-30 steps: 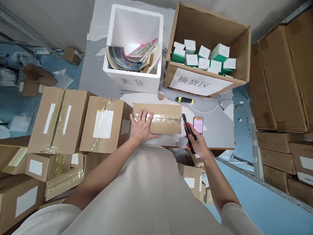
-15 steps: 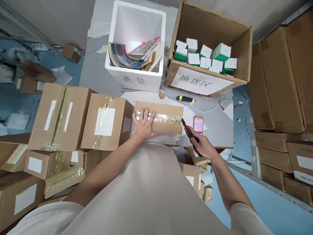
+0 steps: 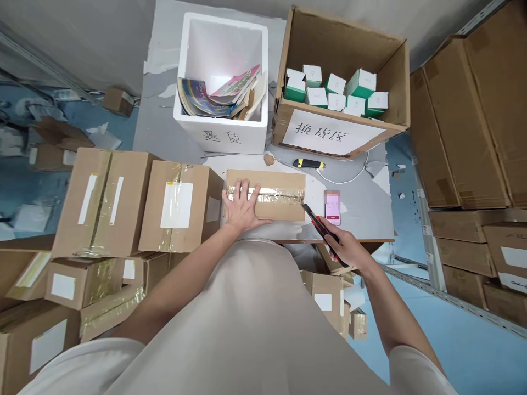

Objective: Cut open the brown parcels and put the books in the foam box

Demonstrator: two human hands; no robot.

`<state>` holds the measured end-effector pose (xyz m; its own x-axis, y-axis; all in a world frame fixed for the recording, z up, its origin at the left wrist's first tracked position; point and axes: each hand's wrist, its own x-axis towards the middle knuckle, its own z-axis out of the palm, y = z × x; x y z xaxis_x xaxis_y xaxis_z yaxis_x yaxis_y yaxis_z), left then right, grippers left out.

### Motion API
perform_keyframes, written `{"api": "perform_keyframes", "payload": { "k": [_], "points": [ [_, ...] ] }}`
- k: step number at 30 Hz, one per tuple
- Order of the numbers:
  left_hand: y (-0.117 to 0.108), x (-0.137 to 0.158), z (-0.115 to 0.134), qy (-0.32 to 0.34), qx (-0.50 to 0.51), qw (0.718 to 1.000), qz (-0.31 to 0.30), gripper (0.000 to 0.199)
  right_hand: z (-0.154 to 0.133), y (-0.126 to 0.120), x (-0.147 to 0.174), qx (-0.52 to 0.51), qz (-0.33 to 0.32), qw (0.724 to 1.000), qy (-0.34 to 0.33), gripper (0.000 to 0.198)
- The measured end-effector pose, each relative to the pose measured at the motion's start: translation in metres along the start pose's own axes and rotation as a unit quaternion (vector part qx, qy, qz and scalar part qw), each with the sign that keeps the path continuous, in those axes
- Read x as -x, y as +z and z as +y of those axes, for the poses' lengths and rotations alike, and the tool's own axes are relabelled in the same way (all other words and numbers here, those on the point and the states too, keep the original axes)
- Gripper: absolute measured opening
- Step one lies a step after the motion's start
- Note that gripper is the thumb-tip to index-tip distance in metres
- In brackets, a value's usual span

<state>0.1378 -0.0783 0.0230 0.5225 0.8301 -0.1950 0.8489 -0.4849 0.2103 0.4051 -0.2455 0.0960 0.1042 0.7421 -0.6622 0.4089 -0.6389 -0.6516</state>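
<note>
**Cardboard carton [image 3: 280, 210] beneath our left hand [image 3: 242, 207], cutter [image 3: 320, 226] at its far right end**

Position: we have the carton lying lengthwise near the front edge of the table [image 3: 364, 216], just in front of us. Shiny clear tape [image 3: 284, 193] runs along its top seam.

Left side: our hand lies palm down on the carton's left part, fingers spread and grasping nothing.

Right side: our right hand [image 3: 348, 247] is clear of the carton, its fingers wrapped around the black-and-red cutter. The blade points up and left, its tip at the carton's right end, by the end of the tape. We cannot tell whether it touches.

Surroundings: a phone [image 3: 332, 208] with a lit screen lies just beyond our right hand. Behind the carton we record a yellow-and-black knife [image 3: 308, 163], with a white cable [image 3: 349, 180] near it. Farther back stand a white foam box [image 3: 256, 138] holding books [image 3: 209, 100] and, to its right, a large open box [image 3: 341, 33] holding small white-and-green boxes [image 3: 336, 102]; both bear handwriting on their fronts. To our left we note two taller taped boxes [image 3: 193, 230] side by side, bearing white labels.
</note>
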Motion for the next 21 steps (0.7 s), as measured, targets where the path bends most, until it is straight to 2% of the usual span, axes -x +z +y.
{"api": "perform_keyframes", "payload": {
  "k": [2,4,6,8,10,13,16,18,21],
  "points": [
    [0.000,0.000,0.000,0.000,-0.001,1.000,0.004,0.108,0.007,-0.001,0.004,-0.007,0.043,0.999,-0.008,0.061],
    [0.000,0.001,0.000,0.001,0.001,1.000,0.005,0.108,0.018,0.002,0.000,-0.010,0.124,0.992,-0.016,0.067],
    [0.001,0.002,-0.001,0.007,0.006,1.000,0.011,0.108,0.032,0.012,-0.018,0.020,0.206,0.978,-0.003,0.072],
    [0.004,0.004,-0.004,0.023,0.013,0.999,0.029,0.107,0.045,0.028,-0.049,0.084,0.250,0.964,0.033,0.070],
    [0.009,0.009,-0.009,0.050,0.021,0.997,0.056,0.100,0.057,0.050,-0.087,0.143,0.254,0.954,0.067,0.064],
    [0.020,0.020,-0.015,0.098,0.032,0.991,0.087,0.078,0.070,0.082,-0.135,0.202,0.250,0.940,0.110,0.062],
    [0.029,0.032,-0.020,0.123,0.043,0.988,0.083,0.059,0.081,0.104,-0.158,0.245,0.258,0.928,0.109,0.064],
    [0.032,0.038,-0.021,0.129,0.048,0.988,0.073,0.056,0.085,0.104,-0.162,0.264,0.260,0.924,0.095,0.064],
    [0.034,0.040,-0.021,0.133,0.046,0.988,0.066,0.055,0.076,0.078,-0.155,0.258,0.310,0.914,0.044,0.062]
  ]
}}
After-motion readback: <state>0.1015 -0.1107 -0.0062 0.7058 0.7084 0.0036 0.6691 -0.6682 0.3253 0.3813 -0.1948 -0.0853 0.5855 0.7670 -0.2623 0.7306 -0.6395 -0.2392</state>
